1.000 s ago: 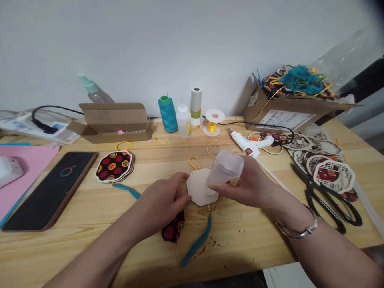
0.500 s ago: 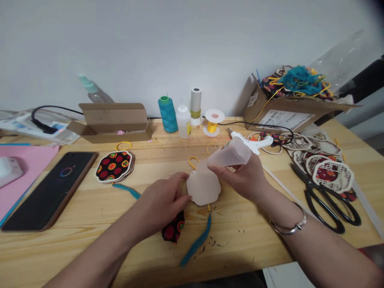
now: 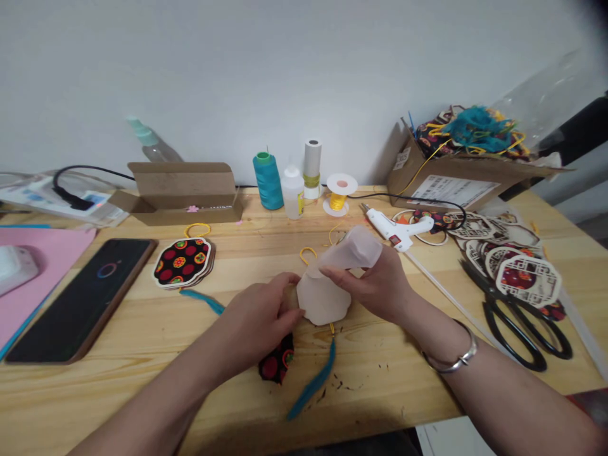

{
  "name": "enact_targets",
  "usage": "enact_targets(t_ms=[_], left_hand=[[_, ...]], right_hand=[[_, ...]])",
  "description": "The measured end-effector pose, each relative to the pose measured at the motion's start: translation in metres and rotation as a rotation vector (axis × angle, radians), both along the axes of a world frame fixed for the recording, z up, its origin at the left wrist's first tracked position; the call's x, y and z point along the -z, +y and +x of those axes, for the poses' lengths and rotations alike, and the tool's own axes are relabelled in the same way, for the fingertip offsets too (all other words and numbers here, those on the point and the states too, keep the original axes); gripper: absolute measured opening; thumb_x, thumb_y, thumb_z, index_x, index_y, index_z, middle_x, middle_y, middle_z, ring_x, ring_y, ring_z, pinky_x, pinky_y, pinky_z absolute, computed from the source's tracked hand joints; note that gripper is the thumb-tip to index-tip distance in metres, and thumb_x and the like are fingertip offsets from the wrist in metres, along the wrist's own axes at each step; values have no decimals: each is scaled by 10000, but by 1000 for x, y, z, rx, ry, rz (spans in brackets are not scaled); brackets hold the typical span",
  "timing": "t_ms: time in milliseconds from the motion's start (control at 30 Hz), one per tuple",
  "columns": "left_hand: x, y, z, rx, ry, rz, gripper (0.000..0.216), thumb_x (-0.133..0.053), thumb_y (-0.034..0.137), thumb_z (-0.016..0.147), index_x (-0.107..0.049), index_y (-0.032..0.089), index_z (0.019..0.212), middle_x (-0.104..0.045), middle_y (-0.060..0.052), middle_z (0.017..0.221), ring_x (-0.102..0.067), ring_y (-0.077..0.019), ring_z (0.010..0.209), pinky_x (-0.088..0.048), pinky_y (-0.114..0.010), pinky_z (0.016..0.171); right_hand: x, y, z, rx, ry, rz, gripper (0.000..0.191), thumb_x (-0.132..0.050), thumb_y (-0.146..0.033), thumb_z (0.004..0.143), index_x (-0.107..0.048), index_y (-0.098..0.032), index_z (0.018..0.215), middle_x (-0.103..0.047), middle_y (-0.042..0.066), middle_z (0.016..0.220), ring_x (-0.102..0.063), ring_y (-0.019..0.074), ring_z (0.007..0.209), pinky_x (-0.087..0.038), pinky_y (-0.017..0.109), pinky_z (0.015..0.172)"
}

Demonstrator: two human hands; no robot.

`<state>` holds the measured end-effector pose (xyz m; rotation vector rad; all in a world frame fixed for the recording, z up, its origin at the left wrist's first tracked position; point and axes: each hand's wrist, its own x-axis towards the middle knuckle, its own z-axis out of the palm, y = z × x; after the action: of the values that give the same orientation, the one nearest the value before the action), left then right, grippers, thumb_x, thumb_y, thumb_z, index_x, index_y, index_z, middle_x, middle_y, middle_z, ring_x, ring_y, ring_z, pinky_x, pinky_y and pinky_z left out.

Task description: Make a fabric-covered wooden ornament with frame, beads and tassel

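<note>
Cream-coloured and scalloped, the plaque (image 3: 325, 303) lies flat on the wooden table (image 3: 228, 405) in the head view, between the two hands. The left hand (image 3: 259, 313) holds it by its left edge, thumb and forefinger against the rim, so that most of its face lies bare to the right of that grip. The right hand (image 3: 382, 288) is closed around a translucent bottle (image 3: 357, 248), tilted above the plaque's upper right; whether the bottle's narrow end touches the plaque, I cannot tell. A yellow loop (image 3: 308, 254) sticks out beyond the plaque's far edge, and a teal tassel (image 3: 313, 385) trails from its near edge. Dark patterned fabric (image 3: 277, 362) lies to the plaque's lower left, partly hidden beneath the left hand. Well right of the plaque are black-handled scissors (image 3: 497, 294).
</note>
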<state>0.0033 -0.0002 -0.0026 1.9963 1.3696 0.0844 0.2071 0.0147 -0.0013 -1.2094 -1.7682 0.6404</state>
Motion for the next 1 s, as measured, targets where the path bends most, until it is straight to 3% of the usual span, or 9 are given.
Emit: enact_targets(t_ms=[200, 433, 600, 733, 800, 900, 1000], left_hand=[[-7, 1, 2, -5, 7, -27, 353, -493, 360, 827, -496, 217, 1150, -592, 54, 544, -569, -184, 557, -331, -265, 567], [0, 0, 0, -28, -33, -3, 368, -512, 361, 811, -502, 226, 1153, -572, 63, 523, -536, -174, 524, -309, -260, 553], [0, -1, 0, -58, -75, -3, 385, -535, 354, 801, -512, 213, 1159, -516, 77, 500, -494, -157, 507, -302, -258, 539], [-8, 2, -3, -278, -249, 18, 391, -547, 416, 807, -517, 199, 1130, -416, 100, 467, -410, -121, 466, -280, -231, 490], [-12, 3, -5, -418, -414, -41, 428, -561, 474, 795, -519, 193, 1115, -394, 104, 475, -374, -101, 450, -260, -212, 457], [-16, 5, -6, -543, -668, -175, 471, -601, 499, 769, -529, 180, 1110, -427, 101, 477, -360, -77, 438, -250, -183, 434], [-17, 6, -5, -617, -836, -259, 454, -656, 452, 747, -553, 168, 1085, -525, 75, 520, -452, -74, 489, -338, -168, 485]], right_hand=[[-2, 4, 7, 90, -43, 2, 142, -693, -289, 702, -619, -168, 691, -666, 16, 650, -601, 128, 563, -475, 226, 509], [-4, 5, 18, 140, -73, 17, 123, -673, -279, 713, -615, -171, 701, -651, 12, 636, -586, 127, 546, -460, 231, 478], [-10, 4, 24, 170, 171, 11, 133, -689, -265, 710, -591, -175, 707, -631, -2, 629, -586, 124, 547, -483, 245, 491], [-20, 2, 22, 235, 321, 61, 215, -736, -245, 681, -613, -182, 846, -644, -6, 703, -603, 119, 590, -506, 243, 525], [-24, 1, 20, 235, 361, 54, 255, -724, -230, 705, -618, -193, 935, -628, -31, 657, -568, 92, 503, -474, 217, 458], [-27, 0, 17, 159, 484, -12, 280, -663, -220, 774, -579, -208, 1041, -582, -71, 533, -523, 84, 378, -433, 207, 374], [-24, 1, 15, 45, 609, -45, 301, -641, -162, 786, -528, -232, 1056, -683, -16, 694, -643, 140, 507, -510, 249, 447]])
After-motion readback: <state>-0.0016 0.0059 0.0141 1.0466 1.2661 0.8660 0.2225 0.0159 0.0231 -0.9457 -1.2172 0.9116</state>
